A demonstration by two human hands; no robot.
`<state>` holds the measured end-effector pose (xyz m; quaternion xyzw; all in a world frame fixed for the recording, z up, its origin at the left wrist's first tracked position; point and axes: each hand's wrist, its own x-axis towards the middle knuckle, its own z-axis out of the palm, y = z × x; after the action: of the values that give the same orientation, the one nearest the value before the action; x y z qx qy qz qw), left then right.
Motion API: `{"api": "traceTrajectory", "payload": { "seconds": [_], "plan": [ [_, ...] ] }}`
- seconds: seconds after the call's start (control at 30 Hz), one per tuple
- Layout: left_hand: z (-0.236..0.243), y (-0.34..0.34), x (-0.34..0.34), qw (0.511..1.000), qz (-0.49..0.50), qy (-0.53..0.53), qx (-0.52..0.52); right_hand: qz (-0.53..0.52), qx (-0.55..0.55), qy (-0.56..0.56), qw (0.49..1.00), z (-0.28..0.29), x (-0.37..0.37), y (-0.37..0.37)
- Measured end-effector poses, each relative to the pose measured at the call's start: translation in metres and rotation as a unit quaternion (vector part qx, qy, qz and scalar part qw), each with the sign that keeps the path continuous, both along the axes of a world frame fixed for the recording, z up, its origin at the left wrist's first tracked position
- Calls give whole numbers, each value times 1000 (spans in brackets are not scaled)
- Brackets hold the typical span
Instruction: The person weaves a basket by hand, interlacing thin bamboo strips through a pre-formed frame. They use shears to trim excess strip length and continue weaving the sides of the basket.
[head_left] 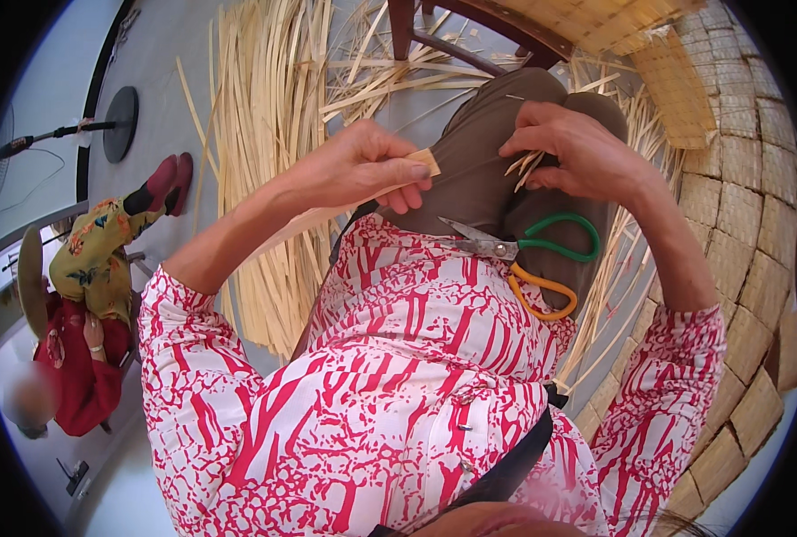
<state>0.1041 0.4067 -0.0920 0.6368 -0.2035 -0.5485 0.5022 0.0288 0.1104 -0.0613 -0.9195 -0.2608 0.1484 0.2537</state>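
Left hand (376, 166) raised over the left side of the lap, thumb pressed down on bent fingers, pinching a pale flat strip (427, 161); its squared end projects just past the thumb toward the right, and a pale length runs back beneath the forearm toward the near left. Right hand (579, 154) over the right knee, fingers curled and pointing left, gripping a few thin slivers (527, 166) between thumb and fingers; exact count not resolvable. The hands are apart, with brown trousers (470, 152) visible between them. Scissors (506, 250) lie on the lap, nearer than both hands, blades toward the left, one handle loop green, the other yellow-orange. Long loose strips (278, 107) cover the floor left of the legs, mostly running far to near; shorter, tangled pieces lie at the far side by a dark wooden frame (402, 31). Right side: rows of woven pale blocks (740, 210), with a woven panel (676, 98) at the far right. Far left: round black base (122, 125) of a stand. Left: a seated person (94, 358), red top, patterned yellow-green trousers.
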Motion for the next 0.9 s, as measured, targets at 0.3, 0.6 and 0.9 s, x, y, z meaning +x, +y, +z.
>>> {"api": "traceTrajectory", "payload": {
  "seconds": [0.3,0.6,0.9],
  "plan": [
    [-4,-25,7,988,25,-72,-131,56,-22,-79,995,2,9,12],
    [81,-118,37,676,216,-569,-416,-142,36,-280,949,116,6,0],
    [151,-151,4,616,276,-471,-567,-223,100,-424,872,189,-19,19]
  ]
}}
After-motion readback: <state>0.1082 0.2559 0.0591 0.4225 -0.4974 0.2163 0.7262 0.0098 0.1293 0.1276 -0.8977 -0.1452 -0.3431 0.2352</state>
